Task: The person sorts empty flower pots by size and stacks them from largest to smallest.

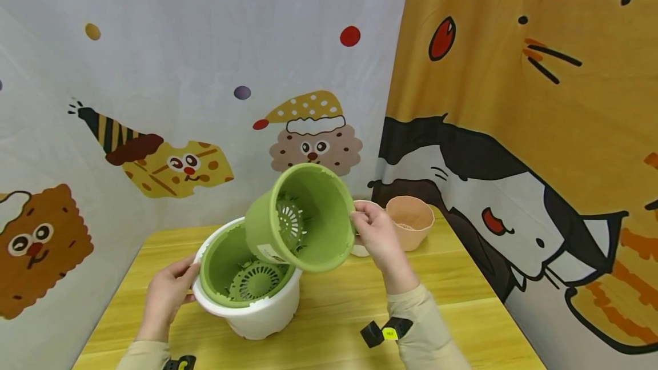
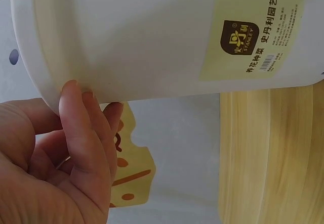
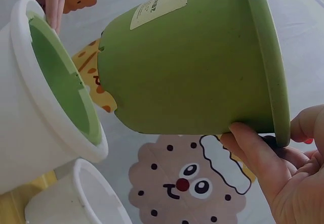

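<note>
A large white flower pot (image 1: 264, 316) stands on the table with a green flower pot (image 1: 218, 261) nested inside it; slots show in the green bottom. My left hand (image 1: 167, 298) pinches the white pot's rim on its left side. In the left wrist view the fingers (image 2: 83, 128) lie under that rim, beside a printed label (image 2: 253, 37). My right hand (image 1: 379, 236) grips the rim of a second green flower pot (image 1: 329, 221), holding it tilted above the nested pair, its mouth toward me and to the right. The right wrist view shows its outer wall (image 3: 192, 67) and a paper label (image 3: 162, 4).
A peach pot (image 1: 413, 238) stands at the back right of the wooden table (image 1: 349, 318). Beside it is a smaller white pot (image 3: 66, 198), partly hidden by my right hand in the head view. Cartoon-printed curtains (image 1: 180, 73) hang behind the table and along its right.
</note>
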{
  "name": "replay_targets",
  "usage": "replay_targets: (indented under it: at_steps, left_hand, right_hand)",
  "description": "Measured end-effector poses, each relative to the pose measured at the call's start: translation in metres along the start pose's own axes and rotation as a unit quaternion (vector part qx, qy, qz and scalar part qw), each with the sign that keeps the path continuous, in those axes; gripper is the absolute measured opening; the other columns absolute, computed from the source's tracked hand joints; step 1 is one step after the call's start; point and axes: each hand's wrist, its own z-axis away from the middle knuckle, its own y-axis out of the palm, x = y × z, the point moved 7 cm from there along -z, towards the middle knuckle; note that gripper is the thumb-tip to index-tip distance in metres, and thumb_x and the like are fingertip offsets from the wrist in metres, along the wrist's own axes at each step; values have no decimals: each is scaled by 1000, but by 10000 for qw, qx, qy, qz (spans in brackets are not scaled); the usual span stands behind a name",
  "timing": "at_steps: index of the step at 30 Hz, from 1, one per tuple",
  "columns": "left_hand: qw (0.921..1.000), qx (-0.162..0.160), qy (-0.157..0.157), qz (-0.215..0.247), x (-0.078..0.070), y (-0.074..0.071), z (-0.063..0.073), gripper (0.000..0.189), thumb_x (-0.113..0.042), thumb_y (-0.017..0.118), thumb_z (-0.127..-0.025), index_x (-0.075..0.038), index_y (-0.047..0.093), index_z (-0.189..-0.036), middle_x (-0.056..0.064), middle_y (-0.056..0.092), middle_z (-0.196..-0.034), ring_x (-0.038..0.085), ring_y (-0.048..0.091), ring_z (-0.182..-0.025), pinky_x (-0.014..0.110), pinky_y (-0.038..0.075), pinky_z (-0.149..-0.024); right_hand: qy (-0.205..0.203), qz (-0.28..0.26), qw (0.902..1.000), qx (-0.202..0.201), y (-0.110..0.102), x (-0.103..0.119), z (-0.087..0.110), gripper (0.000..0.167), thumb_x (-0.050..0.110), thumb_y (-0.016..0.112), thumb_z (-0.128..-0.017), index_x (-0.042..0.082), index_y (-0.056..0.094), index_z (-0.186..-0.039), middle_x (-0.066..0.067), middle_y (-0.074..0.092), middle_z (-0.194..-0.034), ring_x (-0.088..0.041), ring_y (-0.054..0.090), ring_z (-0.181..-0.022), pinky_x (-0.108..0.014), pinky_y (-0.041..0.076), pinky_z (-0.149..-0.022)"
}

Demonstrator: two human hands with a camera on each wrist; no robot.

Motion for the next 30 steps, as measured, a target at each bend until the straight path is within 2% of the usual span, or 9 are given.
replay_targets:
  at_steps: [9, 14, 20, 30]
  left_hand:
    - [10000, -22, 22, 46, 1, 1, 0, 48, -19, 56, -102, 4, 48, -143, 32, 57, -127, 11, 64, -70, 28, 60, -60]
    - [10000, -28, 12, 59, 2, 2, 1, 47, -18, 56, -102, 4, 48, -143, 32, 57, -128, 11, 64, -70, 28, 60, -60]
    - [10000, 37, 56, 1, 2, 2, 0, 50, -22, 55, -103, 5, 47, -144, 33, 56, -129, 11, 64, -71, 28, 60, -60]
    - [10000, 23, 67, 10, 2, 0, -2, 49, -21, 55, -103, 5, 46, -144, 34, 53, -132, 10, 63, -72, 28, 60, -61]
  right_hand:
    - [-35, -67, 9999, 115, 15, -5, 3, 21, 0, 49, -100, -14, 59, -113, -10, 66, -85, -14, 64, -73, -28, 60, -65]
    - [-29, -5, 9998, 174, 24, -7, 3, 24, 1, 51, -99, -14, 60, -117, -14, 67, -90, -15, 63, -74, -26, 58, -63]
    - [-48, 47, 9996, 263, 32, -11, 3, 24, 0, 51, -98, -14, 60, -115, -18, 67, -90, -17, 64, -73, -33, 61, -66]
    - [37, 75, 9995, 307, 43, -22, 2, 24, 3, 52, -98, -13, 61, -114, -6, 62, -80, -14, 61, -70, -27, 58, -60]
